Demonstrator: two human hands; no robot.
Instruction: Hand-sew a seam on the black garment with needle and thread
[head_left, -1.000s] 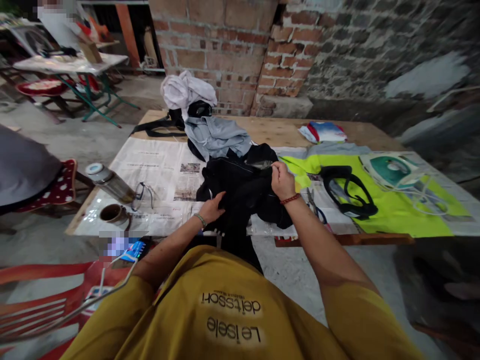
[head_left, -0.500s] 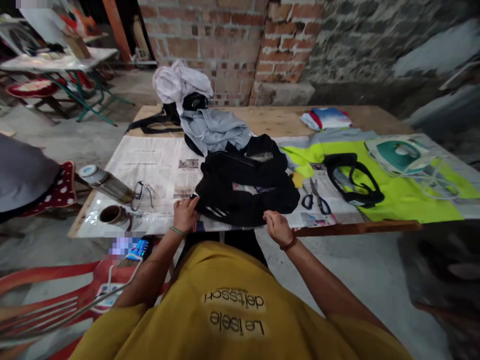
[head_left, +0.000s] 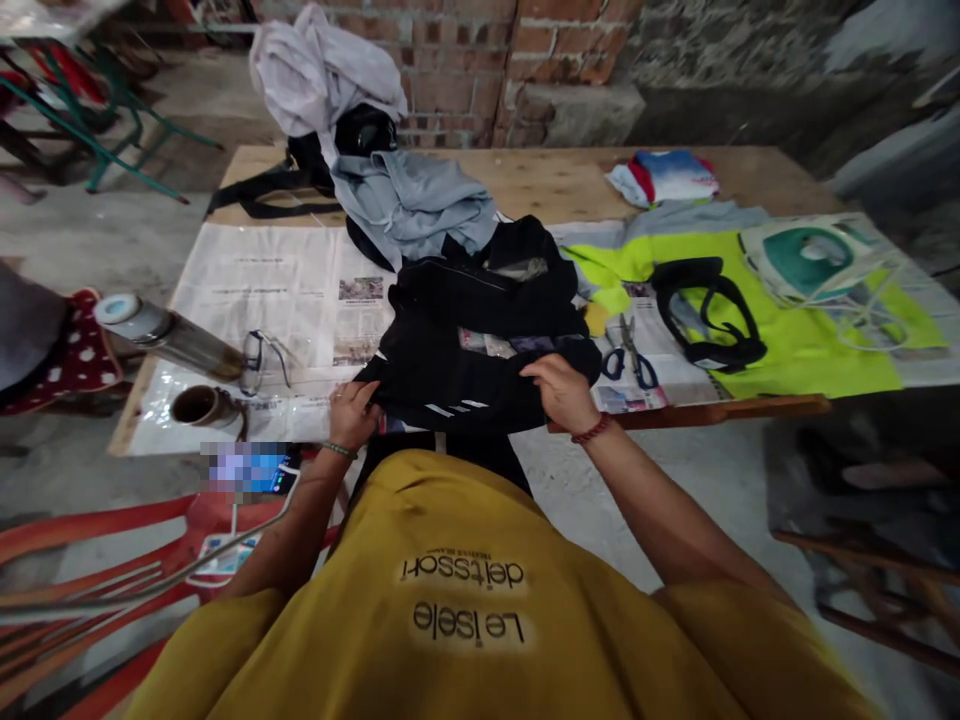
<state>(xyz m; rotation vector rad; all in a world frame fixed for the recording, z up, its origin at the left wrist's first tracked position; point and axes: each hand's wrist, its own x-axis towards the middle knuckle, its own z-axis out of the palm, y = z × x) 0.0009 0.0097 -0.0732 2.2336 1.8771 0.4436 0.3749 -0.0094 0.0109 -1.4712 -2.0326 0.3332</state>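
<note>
We have the black garment (head_left: 420, 370) spread over newspaper (head_left: 247, 270) at the table's (head_left: 555, 180) near edge, its white marks (head_left: 439, 410) towards us. Our left hand (head_left: 354, 413) has its fingers clamped on the garment's left near corner; our right hand (head_left: 566, 398) pinches the near part farther right between its fingers. A grey garment (head_left: 416, 205) lies bunched just beyond the black cloth. Scissors (head_left: 628, 345) lie just to its right, near a black strap (head_left: 686, 272) and the iron (head_left: 810, 260) on bright yellow fabric (head_left: 825, 370).
</note>
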